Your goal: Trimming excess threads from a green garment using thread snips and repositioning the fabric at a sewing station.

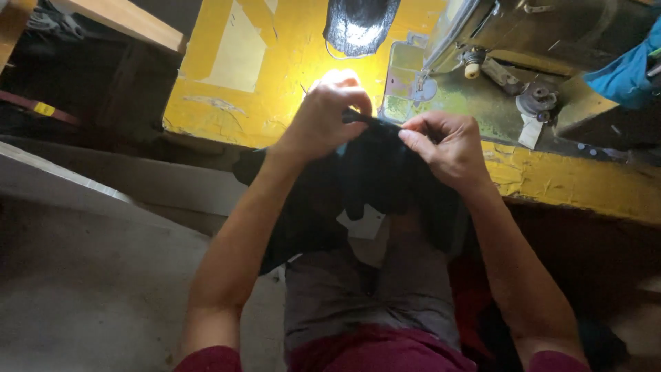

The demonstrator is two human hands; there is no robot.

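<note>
A piece of black fabric [375, 172] hangs over my lap, in front of the worn yellow table [275, 76]. My left hand [323, 117] pinches its upper edge at the left. My right hand [447, 148] pinches the same edge a little to the right, fingers closed on the cloth. A white tag [363, 224] hangs from the fabric's lower part. Both hands are close together, just before the table's front edge.
A grey-green sewing machine [509, 41] stands on the table at the right, its metal plate [403, 83] near my hands. Another black cloth piece [358, 24] lies at the table's back. Blue cloth [630, 69] is at the far right. A grey surface [82, 269] lies left.
</note>
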